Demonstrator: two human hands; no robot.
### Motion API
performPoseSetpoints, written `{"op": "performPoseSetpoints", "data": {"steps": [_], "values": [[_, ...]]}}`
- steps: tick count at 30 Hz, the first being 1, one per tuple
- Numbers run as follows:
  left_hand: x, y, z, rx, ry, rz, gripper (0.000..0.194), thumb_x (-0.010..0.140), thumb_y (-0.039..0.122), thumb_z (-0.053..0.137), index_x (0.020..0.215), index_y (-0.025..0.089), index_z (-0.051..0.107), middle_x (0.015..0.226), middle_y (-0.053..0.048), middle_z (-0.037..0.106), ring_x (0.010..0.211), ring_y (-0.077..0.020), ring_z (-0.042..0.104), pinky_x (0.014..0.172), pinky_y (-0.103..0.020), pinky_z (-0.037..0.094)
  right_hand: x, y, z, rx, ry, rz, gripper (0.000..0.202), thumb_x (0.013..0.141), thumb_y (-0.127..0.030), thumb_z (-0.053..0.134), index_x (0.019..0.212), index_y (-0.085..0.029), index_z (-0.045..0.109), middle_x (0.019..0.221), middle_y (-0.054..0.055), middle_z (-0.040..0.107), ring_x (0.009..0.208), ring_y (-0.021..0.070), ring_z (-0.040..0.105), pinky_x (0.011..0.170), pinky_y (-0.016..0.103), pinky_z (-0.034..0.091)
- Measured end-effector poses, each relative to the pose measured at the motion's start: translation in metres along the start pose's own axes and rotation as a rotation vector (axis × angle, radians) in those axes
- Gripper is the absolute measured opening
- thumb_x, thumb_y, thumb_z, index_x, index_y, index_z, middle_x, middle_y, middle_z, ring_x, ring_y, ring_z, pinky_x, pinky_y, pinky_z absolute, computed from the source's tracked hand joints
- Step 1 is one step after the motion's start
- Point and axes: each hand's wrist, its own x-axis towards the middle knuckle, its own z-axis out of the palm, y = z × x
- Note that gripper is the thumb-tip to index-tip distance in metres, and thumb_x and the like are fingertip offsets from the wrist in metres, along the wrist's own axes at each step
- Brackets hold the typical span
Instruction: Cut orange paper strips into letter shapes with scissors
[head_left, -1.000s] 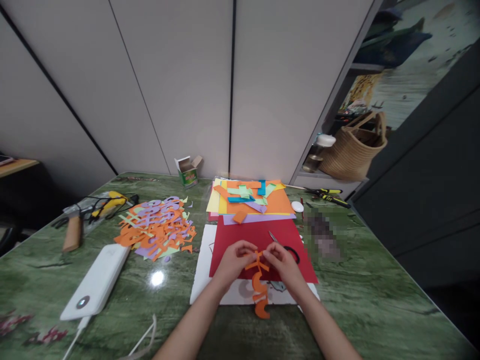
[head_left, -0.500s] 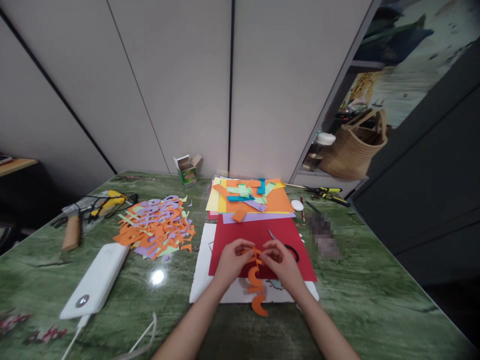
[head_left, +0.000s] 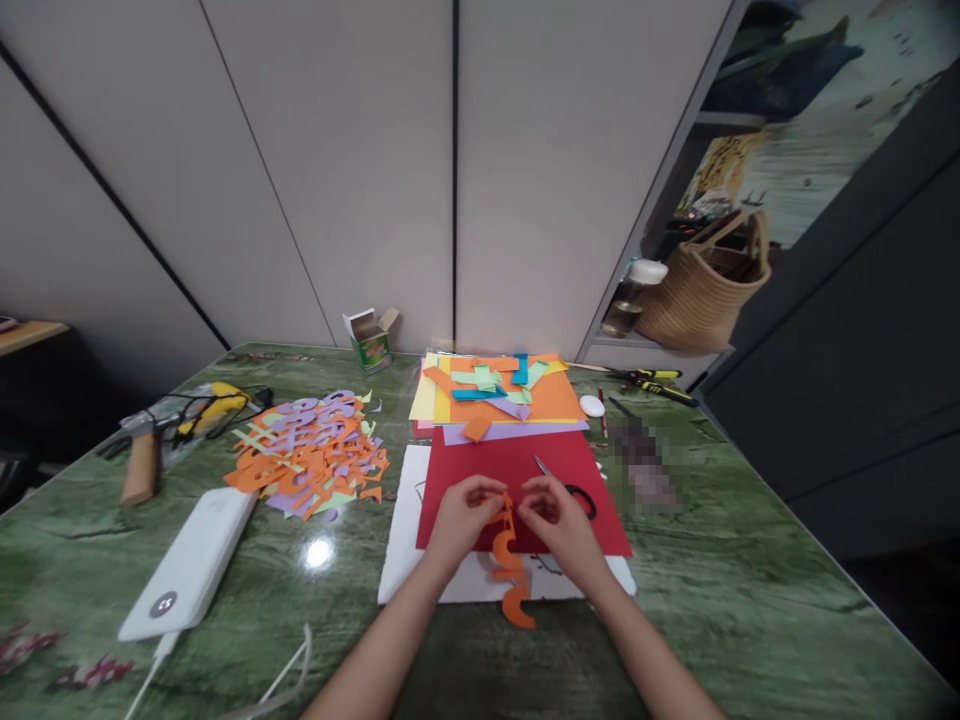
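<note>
Left to right on the worktop [head_left: 360, 600]: one white power bank [head_left: 191, 560]; one heap of paper scraps [head_left: 307, 465], too many to count; two hands. The left hand [head_left: 465, 515] pinches one orange paper cut-out [head_left: 500, 548], which hangs down past the near edge of one red sheet [head_left: 480, 460]. Its curves are already cut; its bunched top seems yet unopened. The right hand [head_left: 555, 515], fingers curled narrow, is just beside; contact cannot be told. One pair of scissors [head_left: 542, 467] lies partly hidden behind it.
</note>
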Motion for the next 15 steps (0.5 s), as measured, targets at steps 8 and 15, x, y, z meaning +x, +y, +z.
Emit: {"op": "performPoseSetpoints", "data": {"steps": [8, 15], "values": [[-0.004, 0.002, 0.003, 0.132, 0.057, 0.070, 0.017, 0.069, 0.018, 0.051, 0.083, 0.016, 0.062, 0.082, -0.006, 0.065, 0.077, -0.0158, 0.060, 0.072, -0.026, 0.047, -0.012, -0.023, 0.008, -0.216, -0.042, -0.122, 0.048, 0.057, -0.018, 0.066, 0.100, -0.022, 0.047, 0.097, 0.002, 0.054, 0.090, 0.0196, 0.051, 0.079, 0.033, 0.040], [-0.005, 0.006, 0.004, 0.171, 0.085, 0.088, 0.016, 0.070, 0.020, 0.053, 0.082, 0.017, 0.063, 0.081, -0.005, 0.065, 0.076, -0.0158, 0.060, 0.070, -0.026, 0.047, -0.009, -0.017, 0.006, -0.281, 0.067, -0.090, 0.031, 0.071, -0.020, 0.052, 0.101, -0.021, 0.046, 0.075, 0.001, 0.057, 0.074, 0.0176, 0.055, 0.071, 0.031, 0.041]]}}
